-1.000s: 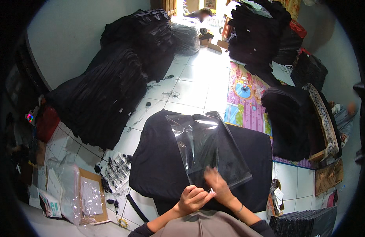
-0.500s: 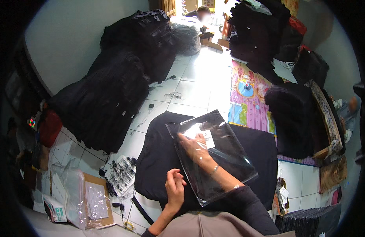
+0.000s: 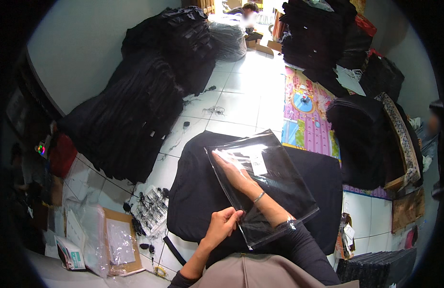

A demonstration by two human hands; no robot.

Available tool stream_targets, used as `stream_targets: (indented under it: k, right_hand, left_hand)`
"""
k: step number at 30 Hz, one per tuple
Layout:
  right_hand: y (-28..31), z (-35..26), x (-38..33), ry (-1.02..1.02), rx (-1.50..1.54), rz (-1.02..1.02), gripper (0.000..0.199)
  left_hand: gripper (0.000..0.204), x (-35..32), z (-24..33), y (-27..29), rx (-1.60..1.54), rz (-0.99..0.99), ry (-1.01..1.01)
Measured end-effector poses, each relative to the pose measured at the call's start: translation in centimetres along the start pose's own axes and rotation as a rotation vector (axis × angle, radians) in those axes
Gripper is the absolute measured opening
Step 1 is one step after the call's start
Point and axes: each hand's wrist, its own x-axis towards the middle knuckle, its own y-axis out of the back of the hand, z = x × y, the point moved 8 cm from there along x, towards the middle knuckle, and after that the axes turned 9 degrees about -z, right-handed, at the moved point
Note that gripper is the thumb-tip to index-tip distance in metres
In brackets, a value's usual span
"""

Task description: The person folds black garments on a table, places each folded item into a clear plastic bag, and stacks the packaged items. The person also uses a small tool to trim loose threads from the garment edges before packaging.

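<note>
A clear plastic bag [image 3: 289,192] lies slanted over a flat black cloth pile [image 3: 193,192] in front of me. My right hand [image 3: 234,173] appears to be inside the bag, under the shiny film, with its fingers stretched flat toward the far left corner. The bag's near edge crosses my right sleeve. A white tag [image 3: 258,164] shows beside that hand; whether it sits in the bag or under it, I cannot tell. At the bag's left edge my left hand [image 3: 223,224] is closed, pinching the film between thumb and fingers.
Large heaps of black cloth [image 3: 121,110] stand to the left, with more black stacks [image 3: 313,38] to the right. A colourful mat [image 3: 306,113] covers part of the tiled floor. Clear bags [image 3: 90,240] and cardboard [image 3: 128,245] lie lower left. A person [image 3: 248,17] is at the far end.
My left hand has moved right and taken hold of the bag's left edge. My right hand's fingers have straightened and now lie flatter under the film.
</note>
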Motion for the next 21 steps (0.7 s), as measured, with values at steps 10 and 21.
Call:
stream_targets:
  k: [10,21]
  right_hand:
    - [0.4,-4.0,-6.4,0.241,-0.278,-0.211,0.061]
    - [9.6,-7.7,-21.8,0.162,0.376,-0.094,0.036]
  left_hand:
    - [0.061,12.6,3.8,10.1,1.125,0.255,-0.117]
    - [0.068,11.3,3.2,10.3,1.148,0.473,-0.224]
